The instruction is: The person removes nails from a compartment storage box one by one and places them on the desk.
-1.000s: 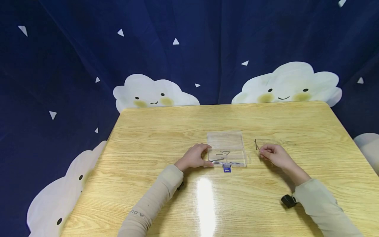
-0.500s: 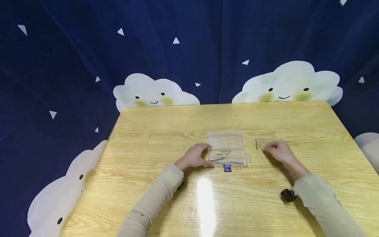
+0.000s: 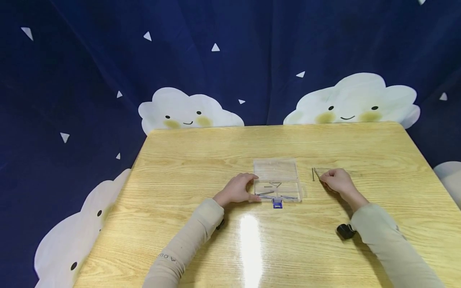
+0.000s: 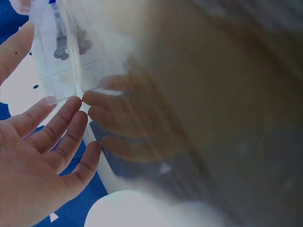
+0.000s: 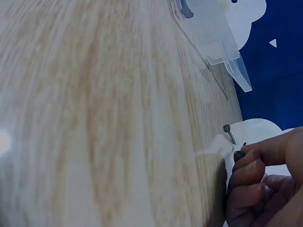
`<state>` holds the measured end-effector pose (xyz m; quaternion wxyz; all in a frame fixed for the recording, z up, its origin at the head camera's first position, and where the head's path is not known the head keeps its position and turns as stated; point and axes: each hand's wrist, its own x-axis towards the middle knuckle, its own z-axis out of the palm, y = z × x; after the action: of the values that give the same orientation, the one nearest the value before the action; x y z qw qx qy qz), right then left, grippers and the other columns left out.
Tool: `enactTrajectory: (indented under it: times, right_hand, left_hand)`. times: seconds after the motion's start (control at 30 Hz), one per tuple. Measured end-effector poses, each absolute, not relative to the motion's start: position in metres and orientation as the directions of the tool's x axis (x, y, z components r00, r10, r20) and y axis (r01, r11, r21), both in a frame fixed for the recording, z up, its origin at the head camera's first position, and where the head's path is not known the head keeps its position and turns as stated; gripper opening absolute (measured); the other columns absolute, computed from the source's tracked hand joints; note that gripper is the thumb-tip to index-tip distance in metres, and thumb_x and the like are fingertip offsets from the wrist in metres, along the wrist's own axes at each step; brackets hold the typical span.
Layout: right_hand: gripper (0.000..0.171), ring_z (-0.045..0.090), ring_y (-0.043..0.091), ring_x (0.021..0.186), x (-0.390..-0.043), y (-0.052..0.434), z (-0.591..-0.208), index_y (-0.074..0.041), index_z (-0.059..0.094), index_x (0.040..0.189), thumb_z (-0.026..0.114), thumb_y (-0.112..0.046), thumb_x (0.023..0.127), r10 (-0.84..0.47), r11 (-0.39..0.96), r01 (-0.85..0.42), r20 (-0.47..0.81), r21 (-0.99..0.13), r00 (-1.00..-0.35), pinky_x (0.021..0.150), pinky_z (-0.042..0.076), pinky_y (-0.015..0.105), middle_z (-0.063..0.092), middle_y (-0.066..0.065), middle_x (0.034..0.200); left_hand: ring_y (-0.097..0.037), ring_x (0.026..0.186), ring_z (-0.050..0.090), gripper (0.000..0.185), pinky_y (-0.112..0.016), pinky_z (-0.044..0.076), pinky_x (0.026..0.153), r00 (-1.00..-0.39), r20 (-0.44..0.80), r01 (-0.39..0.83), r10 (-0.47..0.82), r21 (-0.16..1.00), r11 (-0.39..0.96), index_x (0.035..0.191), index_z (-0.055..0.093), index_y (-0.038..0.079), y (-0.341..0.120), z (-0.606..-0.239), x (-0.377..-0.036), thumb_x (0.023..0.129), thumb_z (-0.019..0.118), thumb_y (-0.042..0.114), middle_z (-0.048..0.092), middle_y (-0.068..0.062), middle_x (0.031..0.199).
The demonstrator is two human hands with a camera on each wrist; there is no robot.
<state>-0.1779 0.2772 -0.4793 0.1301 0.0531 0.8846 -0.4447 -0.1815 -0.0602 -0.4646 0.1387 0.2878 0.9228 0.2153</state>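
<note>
A clear plastic box (image 3: 276,191) with a blue latch (image 3: 277,203) stands with its lid (image 3: 275,169) raised; several nails (image 3: 267,194) lie in its compartments. My left hand (image 3: 239,189) holds the box at its left end, thumb at the front corner and index finger at the rear; the other fingertips rest by the table in the left wrist view. To the right of the box, my right hand (image 3: 337,181) pinches a nail, whose head (image 5: 239,155) shows between thumb and finger. A second nail (image 3: 313,174) lies on the table just left of that hand.
The light wooden table (image 3: 201,152) carries the box near its middle. Behind it hangs a dark blue curtain (image 3: 180,48) with white clouds and triangles. A black wrist device (image 3: 345,231) sits under the right sleeve.
My right hand has moved slightly up and away, and the nail it pinches now lies close beside the other nail. The left hand and the box have stayed in place.
</note>
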Motion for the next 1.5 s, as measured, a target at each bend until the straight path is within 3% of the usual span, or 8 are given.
enactTrajectory:
  times: [0.43, 0.6, 0.7, 1.03, 1.33, 1.5]
  right_hand:
    - [0.025, 0.042, 0.012, 0.045, -0.18, 0.281, -0.483, 0.009, 0.059, 0.086, 0.048, -0.014, 0.09, -0.009, 0.543, 0.238, -0.29, -0.805, -0.957, 0.046, 0.04, 0.028, 0.049, 0.002, 0.053]
    - [0.03, 0.046, 0.012, 0.056, -0.172, 0.28, -0.485, 0.01, 0.06, 0.1, 0.05, -0.017, 0.092, -0.016, 0.596, 0.105, -0.143, -0.796, -0.99, 0.052, 0.041, 0.027, 0.057, 0.007, 0.071]
    - [0.028, 0.046, 0.011, 0.061, -0.167, 0.28, -0.487, 0.008, 0.062, 0.099, 0.055, -0.018, 0.091, -0.045, 0.618, 0.006, -0.044, -0.786, -0.998, 0.053, 0.04, 0.026, 0.06, 0.011, 0.078]
    - [0.028, 0.049, 0.007, 0.064, -0.163, 0.278, -0.486, 0.004, 0.065, 0.098, 0.067, -0.019, 0.083, -0.14, 0.574, -0.061, -0.024, -0.817, -0.99, 0.056, 0.042, 0.022, 0.06, 0.007, 0.078]
    - [0.03, 0.045, 0.009, 0.056, -0.165, 0.267, -0.484, 0.004, 0.065, 0.101, 0.071, -0.015, 0.079, -0.273, 0.482, -0.095, -0.046, -0.871, -0.961, 0.045, 0.043, 0.026, 0.053, 0.007, 0.074]
    - [0.027, 0.046, 0.012, 0.052, -0.169, 0.261, -0.484, 0.002, 0.067, 0.1, 0.072, -0.013, 0.078, -0.34, 0.486, -0.159, -0.018, -0.859, -0.94, 0.047, 0.042, 0.027, 0.05, 0.005, 0.071]
  left_hand:
    - [-0.019, 0.104, 0.05, 0.072, -0.034, 0.039, 0.091, -0.798, -0.134, 0.466, 0.587, 0.48, 0.743, 0.129, 0.048, 0.007, -0.06, -0.464, -0.182, 0.073, 0.074, 0.043, 0.057, -0.005, 0.113]
    - [-0.02, 0.105, 0.05, 0.071, -0.035, 0.039, 0.092, -0.799, -0.142, 0.455, 0.585, 0.493, 0.742, 0.129, 0.048, 0.007, -0.06, -0.465, -0.182, 0.073, 0.074, 0.043, 0.057, -0.006, 0.113]
    - [-0.02, 0.105, 0.05, 0.071, -0.034, 0.039, 0.092, -0.799, -0.137, 0.462, 0.586, 0.485, 0.742, 0.129, 0.049, 0.007, -0.06, -0.466, -0.183, 0.073, 0.073, 0.043, 0.057, -0.006, 0.114]
    - [-0.019, 0.105, 0.05, 0.072, -0.034, 0.039, 0.091, -0.8, -0.134, 0.463, 0.584, 0.481, 0.745, 0.129, 0.049, 0.007, -0.06, -0.466, -0.183, 0.073, 0.073, 0.044, 0.057, -0.005, 0.112]
    - [-0.019, 0.106, 0.05, 0.071, -0.034, 0.038, 0.092, -0.798, -0.134, 0.474, 0.588, 0.463, 0.749, 0.129, 0.049, 0.008, -0.06, -0.466, -0.183, 0.073, 0.073, 0.045, 0.057, -0.005, 0.114]
    - [-0.019, 0.105, 0.05, 0.071, -0.034, 0.039, 0.092, -0.798, -0.134, 0.473, 0.588, 0.467, 0.747, 0.129, 0.049, 0.007, -0.061, -0.466, -0.183, 0.073, 0.073, 0.044, 0.057, -0.005, 0.114]
